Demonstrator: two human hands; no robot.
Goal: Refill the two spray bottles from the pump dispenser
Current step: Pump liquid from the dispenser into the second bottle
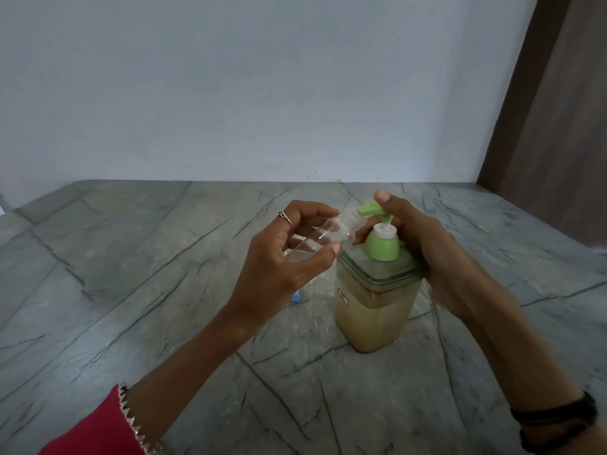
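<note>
- Small clear plastic spray bottle (323, 236), cap off, held in the air over the grey veined stone tabletop (138, 257). Long axis tilted: threaded open neck points up and to the right, base down and to the left. A little clear liquid lies in the lower end.
- Neck opening sits just under the tip of the green spout of the pump dispenser (377, 284); whether they touch cannot be told.
- Left hand (289, 257) grips the bottle's body, thumb on the near side, fingers (315, 213) curled over the far side. A ring on one finger; red sleeve with zigzag trim (98, 428) at the forearm.
- Pump dispenser: tall square clear plastic container, upright on the tabletop, right of centre, filled about two-thirds with pale tan liquid; green collar and green pump head, spout pointing left. Small red-bordered label on its left face, text unreadable.
- Right hand (417, 238) wrapped round the pump's far side, one finger resting on the pump head, the others curled along the container's shoulder. Dark band (555, 418) on the wrist.
- Small blue object (296, 296) on the tabletop, mostly hidden behind the left wrist; identity cannot be told.
- Open tabletop left and front of the dispenser; pale wall (262, 87) along the far edge, brown panel (551, 126) at the far right corner.
</note>
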